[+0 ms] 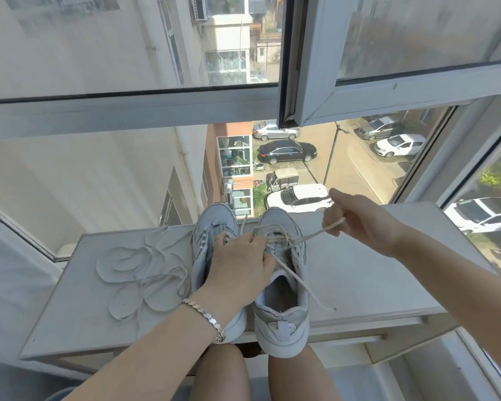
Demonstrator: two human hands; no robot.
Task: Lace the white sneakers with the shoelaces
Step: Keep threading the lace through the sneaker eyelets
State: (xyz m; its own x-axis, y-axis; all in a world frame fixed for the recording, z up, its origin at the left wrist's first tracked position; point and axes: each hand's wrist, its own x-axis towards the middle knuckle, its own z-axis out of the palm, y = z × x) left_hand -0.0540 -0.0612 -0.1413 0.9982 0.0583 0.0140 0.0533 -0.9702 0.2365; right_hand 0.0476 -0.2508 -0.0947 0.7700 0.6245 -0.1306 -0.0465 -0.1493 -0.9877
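Note:
Two white sneakers stand side by side on a white table (359, 285), toes toward the window. The left sneaker (211, 235) has no lace in it. The right sneaker (281, 308) carries a beige shoelace (298, 282) through its front eyelets, one end trailing over its right side onto the table. My left hand (237, 267) rests across both sneakers, fingers curled on the right sneaker's tongue at the lace. My right hand (359, 224) is raised to the right and pinches the other lace end, pulled taut from the eyelets.
A second loose shoelace (139, 273) lies coiled on the table left of the sneakers. The window frame (128, 111) and an open sash (315, 91) are just behind the table. My knees (223, 374) are under the near edge.

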